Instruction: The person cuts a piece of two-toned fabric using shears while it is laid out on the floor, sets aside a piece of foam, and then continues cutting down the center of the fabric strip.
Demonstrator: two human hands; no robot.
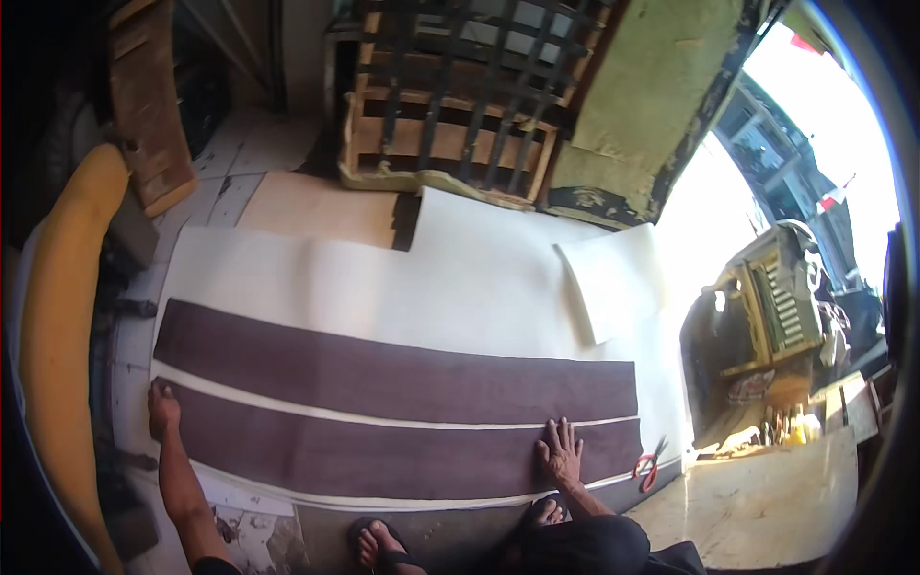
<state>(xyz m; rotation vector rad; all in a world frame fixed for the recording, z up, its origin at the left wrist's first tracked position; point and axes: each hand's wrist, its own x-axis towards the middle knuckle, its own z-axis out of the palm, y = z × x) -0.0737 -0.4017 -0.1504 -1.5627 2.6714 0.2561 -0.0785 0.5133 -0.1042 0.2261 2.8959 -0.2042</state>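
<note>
Right hand (pixel 561 453): fingers spread, palm down, near the right end of the lower long strip of smooth, matte purple-brown material (pixel 364 452). Left hand (pixel 163 410): fingers curled at that strip's left end; whether they pinched it could not be told. Upper purple-brown strip (pixel 402 369): lay lengthwise just beyond, a narrow pale gap between. Both rested on a broad white sheet (pixel 335 273), smooth-faced, with a notched far edge. Red-handled scissors (pixel 650 468) lay just beside the lower strip's right end; sandalled feet (pixel 374 543) stood close along its near side. Farther out: a loose white offcut (pixel 613 278), one edge curled, on the sheet; a long, rounded yellow-orange padded piece (pixel 59 335) at left; a wooden frame crossed with black webbing (pixel 450 144) beyond the sheet, beside a worn, pale green panel (pixel 652 96).
</note>
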